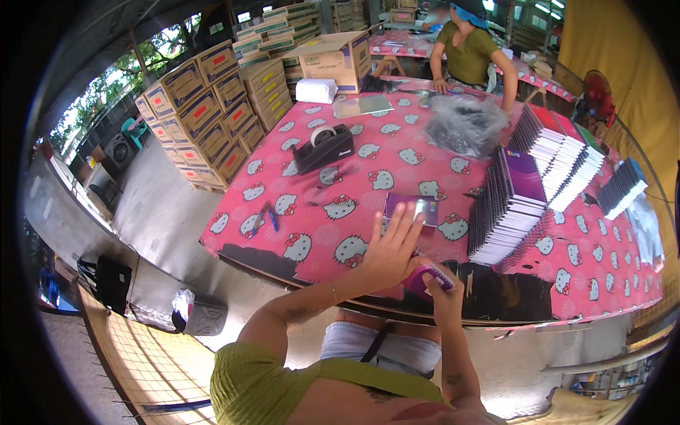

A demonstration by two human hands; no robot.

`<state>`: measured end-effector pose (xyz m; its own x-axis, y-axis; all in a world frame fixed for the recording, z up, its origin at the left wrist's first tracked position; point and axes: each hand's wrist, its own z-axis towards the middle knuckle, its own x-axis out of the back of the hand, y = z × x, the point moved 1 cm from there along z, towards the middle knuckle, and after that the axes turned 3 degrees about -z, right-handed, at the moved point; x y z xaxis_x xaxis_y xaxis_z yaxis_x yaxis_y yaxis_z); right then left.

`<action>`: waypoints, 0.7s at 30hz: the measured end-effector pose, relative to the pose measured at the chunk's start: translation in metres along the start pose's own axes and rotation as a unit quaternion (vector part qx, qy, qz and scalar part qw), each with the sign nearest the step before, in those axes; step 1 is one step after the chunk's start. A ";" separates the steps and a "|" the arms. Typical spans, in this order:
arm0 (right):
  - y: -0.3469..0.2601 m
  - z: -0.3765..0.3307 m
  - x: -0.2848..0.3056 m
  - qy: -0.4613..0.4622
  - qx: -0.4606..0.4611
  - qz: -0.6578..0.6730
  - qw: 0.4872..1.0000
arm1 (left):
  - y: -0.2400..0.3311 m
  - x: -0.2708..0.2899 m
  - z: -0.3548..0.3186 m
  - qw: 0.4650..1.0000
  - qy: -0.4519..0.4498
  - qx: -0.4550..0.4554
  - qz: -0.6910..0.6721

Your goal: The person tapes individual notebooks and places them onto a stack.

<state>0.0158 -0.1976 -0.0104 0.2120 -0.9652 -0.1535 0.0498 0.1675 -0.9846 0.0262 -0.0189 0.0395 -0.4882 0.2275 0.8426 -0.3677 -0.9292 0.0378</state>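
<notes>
Left of the seemingly finished notebook stack [508, 202], the spread left hand [392, 248] overlies an unstacked purple booklet [431, 214], the right hand [448, 297] pinching a purple item [440, 275].

A: Purple booklet [402, 199], one. Which part escapes you?
B: The part beneath the fingers of your left hand [394, 244].
A: Purple piece [416, 281], one?
B: Partly hidden in the grip of your right hand [445, 297]; you cannot tell its full outline.
A: Clear plastic bag [464, 124], one?
B: Dark contents, veiled by creased film; you cannot tell their kind.
A: Co-worker [465, 57], one?
B: Legs hidden behind your table [306, 228]. Your own torso [333, 397]: cut off by the lower edge.
</notes>
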 end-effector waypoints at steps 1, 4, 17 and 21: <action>-0.003 -0.001 0.001 0.002 -0.003 -0.005 1.000 | 0.003 -0.003 -0.009 0.999 -0.009 -0.023 -0.025; -0.003 0.000 0.006 -0.003 -0.007 -0.007 1.000 | 0.026 -0.005 -0.045 0.993 -0.027 -0.075 -0.082; 0.002 -0.002 0.012 0.016 -0.018 -0.013 1.000 | -0.009 0.002 -0.007 0.989 -0.008 -0.052 -0.137; 0.006 -0.001 0.021 -0.046 0.018 -0.061 0.997 | -0.015 0.001 -0.004 0.967 0.040 -0.116 -0.223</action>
<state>0.0197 -0.2174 -0.0199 0.2901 -0.9567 -0.0231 0.1157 0.0590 -0.9915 0.0280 -0.0032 0.0375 -0.2954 0.6215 0.7256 -0.7187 -0.6450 0.2597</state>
